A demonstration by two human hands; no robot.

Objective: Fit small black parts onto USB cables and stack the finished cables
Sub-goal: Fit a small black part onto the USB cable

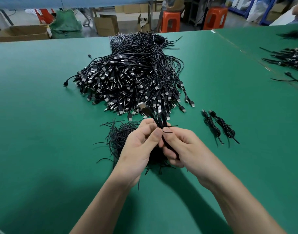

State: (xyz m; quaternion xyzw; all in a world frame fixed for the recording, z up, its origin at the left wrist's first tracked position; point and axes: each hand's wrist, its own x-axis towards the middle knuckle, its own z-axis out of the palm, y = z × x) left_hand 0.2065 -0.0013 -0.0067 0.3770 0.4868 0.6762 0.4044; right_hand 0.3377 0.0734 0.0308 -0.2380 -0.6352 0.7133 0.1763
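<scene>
Both hands are sharing one grip: the left hand (141, 142) and the right hand (180, 147) are pinching together on a folded black cable (159, 122) held above the table (43, 132), thumbs and forefingers meeting at the bundle's waist. A thin black tie (167, 132) is sticking out sideways between the fingertips, wrapped or being wrapped around the cable; how far round it goes is hidden by the fingers. The cable's USB plug (142, 106) is pointing up and away, blurred, with a metal end and a black moulded body. Under the hands a loose heap of ties (117, 137) is lying on the table, thin, short and black, strands splaying outward. Beyond it a large pile (131, 76) of black USB cables is spreading across the table, plugs fanned towards the person and bare wire tails trailing away. To the right of the hands, apart from the pile, two bundled cables (219, 125) are lying side by side, each gathered into a narrow coil with its plug pointing away. More cables (292, 58) are lying at the far right edge. Cardboard boxes (106, 24) and orange stools (171, 21) are standing on the floor beyond.
</scene>
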